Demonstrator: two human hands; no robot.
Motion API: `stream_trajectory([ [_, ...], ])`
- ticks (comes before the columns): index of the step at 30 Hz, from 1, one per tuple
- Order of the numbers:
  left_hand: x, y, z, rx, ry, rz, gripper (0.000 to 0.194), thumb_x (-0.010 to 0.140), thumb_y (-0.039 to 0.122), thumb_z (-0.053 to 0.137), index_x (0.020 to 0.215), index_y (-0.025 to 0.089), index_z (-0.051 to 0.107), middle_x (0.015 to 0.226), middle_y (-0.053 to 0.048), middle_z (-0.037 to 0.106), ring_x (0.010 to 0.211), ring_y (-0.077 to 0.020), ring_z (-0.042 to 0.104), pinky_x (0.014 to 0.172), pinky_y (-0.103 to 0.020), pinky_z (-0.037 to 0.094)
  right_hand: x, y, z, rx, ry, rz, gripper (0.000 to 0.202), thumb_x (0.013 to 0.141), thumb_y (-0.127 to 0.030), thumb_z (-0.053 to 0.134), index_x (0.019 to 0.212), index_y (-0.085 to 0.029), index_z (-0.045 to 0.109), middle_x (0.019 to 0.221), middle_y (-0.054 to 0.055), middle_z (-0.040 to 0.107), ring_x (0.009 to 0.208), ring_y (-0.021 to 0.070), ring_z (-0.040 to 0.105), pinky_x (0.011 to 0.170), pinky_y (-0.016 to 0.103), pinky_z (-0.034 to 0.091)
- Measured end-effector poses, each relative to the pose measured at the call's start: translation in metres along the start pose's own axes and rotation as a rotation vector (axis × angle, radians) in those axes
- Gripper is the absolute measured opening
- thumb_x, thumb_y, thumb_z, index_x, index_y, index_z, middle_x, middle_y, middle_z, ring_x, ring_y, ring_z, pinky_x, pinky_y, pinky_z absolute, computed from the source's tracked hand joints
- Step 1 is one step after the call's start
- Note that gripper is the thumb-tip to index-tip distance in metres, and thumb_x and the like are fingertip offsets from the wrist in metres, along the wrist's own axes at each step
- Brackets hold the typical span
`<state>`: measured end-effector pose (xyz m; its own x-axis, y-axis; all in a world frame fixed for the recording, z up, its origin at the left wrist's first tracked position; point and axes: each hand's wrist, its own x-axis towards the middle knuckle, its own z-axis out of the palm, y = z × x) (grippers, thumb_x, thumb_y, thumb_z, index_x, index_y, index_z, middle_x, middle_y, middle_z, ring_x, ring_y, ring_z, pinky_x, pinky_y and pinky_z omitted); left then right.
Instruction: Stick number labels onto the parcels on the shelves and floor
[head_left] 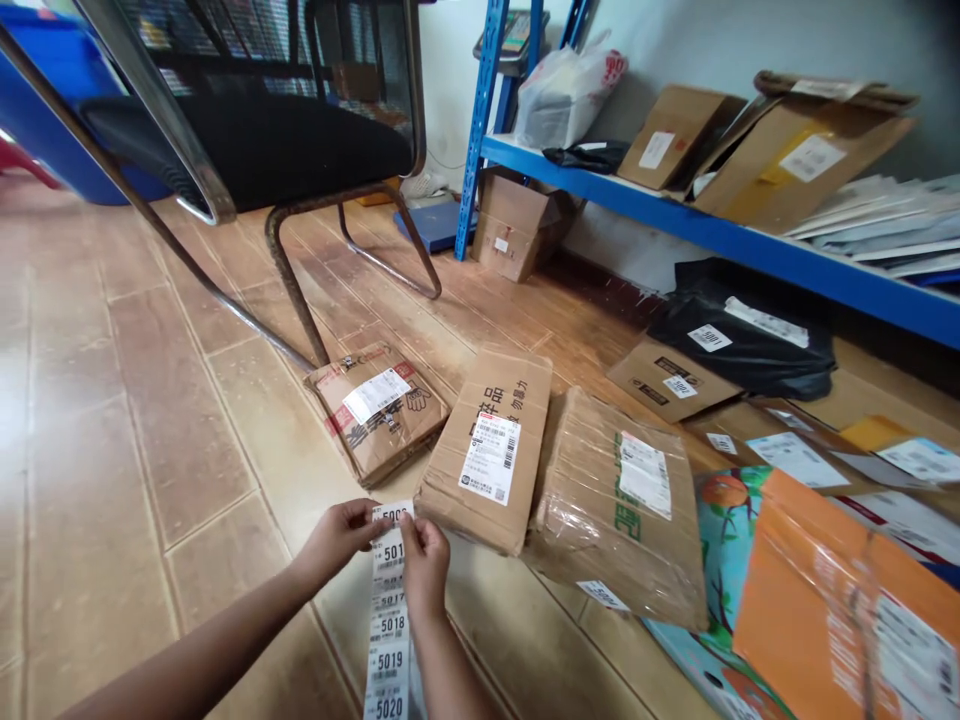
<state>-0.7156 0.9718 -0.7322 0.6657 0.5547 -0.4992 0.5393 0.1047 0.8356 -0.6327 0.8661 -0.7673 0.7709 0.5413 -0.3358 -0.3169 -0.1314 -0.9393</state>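
Note:
A long strip of white numbered labels (391,628) hangs down from both hands, with numbers such as 5018, 5019 and 5020 readable. My left hand (346,540) pinches the strip's upper left edge. On the upper right edge, the thumb and fingers of my right hand (427,560) are closed on the same strip. Just beyond the hands, a brown box with a white shipping label (487,450) lies on the floor. To its left is a flatter box with red print (379,412); to its right, a plastic-wrapped box (622,505) bears a small numbered label.
A black chair (247,150) with metal legs stands at the upper left. Blue shelving (720,225) with parcels runs along the right wall. An orange package (840,590), a black bag (750,325) and several boxes lie on the right floor.

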Motion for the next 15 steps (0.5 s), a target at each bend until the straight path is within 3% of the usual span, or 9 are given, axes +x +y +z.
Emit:
stream_trajectory([
  [4,0.016,0.015,-0.033,0.330,0.014,0.151,0.049,0.062,0.048,0.069,0.101,0.017,0.067,0.093,-0.006,0.069,0.082,-0.0210,0.061,0.067,-0.029,0.047,0.011,0.004,0.025,-0.035,0.071,-0.051,0.058,0.069,-0.068,0.060,0.047,-0.022,0.034,0.044,-0.006,0.034,0.047,0.0086,0.031,0.045,0.023,0.032],
  [8,0.034,0.038,-0.056,0.765,-0.083,0.266,0.017,0.077,0.033,0.061,0.081,0.021,0.072,0.079,-0.002,0.070,0.075,-0.0179,0.061,0.068,-0.028,0.045,0.019,0.011,0.044,0.004,0.083,-0.007,0.056,0.065,-0.068,0.061,0.046,-0.022,0.036,0.045,-0.006,0.035,0.049,0.0089,0.033,0.046,0.022,0.034],
  [12,0.054,0.043,-0.048,0.988,0.032,0.470,0.014,0.083,0.029,0.062,0.081,0.022,0.074,0.088,-0.005,0.070,0.090,-0.0223,0.058,0.080,-0.034,0.043,0.024,0.023,0.045,0.192,-0.046,0.064,0.047,0.064,-0.063,0.065,0.069,-0.017,0.058,0.057,-0.002,0.054,0.058,0.0130,0.048,0.053,0.023,0.044],
  [15,0.062,0.030,-0.033,1.120,0.106,0.589,0.016,0.086,0.033,0.062,0.080,0.025,0.074,0.086,-0.004,0.069,0.090,-0.0231,0.059,0.079,-0.038,0.040,0.028,0.032,0.035,0.111,0.046,0.094,0.047,0.065,-0.064,0.063,0.057,-0.019,0.052,0.052,-0.002,0.050,0.055,0.0134,0.047,0.052,0.025,0.042],
])
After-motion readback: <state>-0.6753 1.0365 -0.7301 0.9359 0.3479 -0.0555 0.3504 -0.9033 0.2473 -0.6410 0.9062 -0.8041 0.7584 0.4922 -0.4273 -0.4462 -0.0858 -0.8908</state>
